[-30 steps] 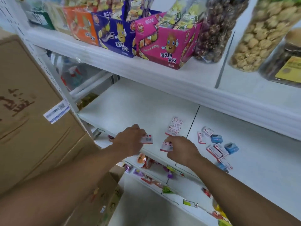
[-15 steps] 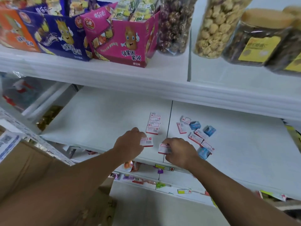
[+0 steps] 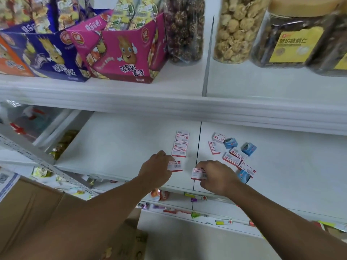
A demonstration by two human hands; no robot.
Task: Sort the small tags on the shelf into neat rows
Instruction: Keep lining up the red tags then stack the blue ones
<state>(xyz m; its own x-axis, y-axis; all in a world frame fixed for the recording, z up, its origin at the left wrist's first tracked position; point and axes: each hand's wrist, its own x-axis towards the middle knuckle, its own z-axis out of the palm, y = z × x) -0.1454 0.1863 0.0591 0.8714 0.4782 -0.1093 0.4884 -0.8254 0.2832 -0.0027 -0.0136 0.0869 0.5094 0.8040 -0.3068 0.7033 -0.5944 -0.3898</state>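
- A red-and-white tag (image 3: 175, 166) is pinched at its left end by the left hand (image 3: 155, 170); it lies flat on the white shelf (image 3: 122, 147), long axis running left to right.
- A second tag (image 3: 198, 173) is gripped by the right hand (image 3: 217, 177), also lengthwise left to right, just right of the shelf seam.
- A column of tags (image 3: 180, 143) is stacked behind the left hand.
- Loose tags (image 3: 232, 152) are scattered at mixed angles to the right.

light: bright, even | shadows: soft | blur: slight | edges: wide-angle bowing
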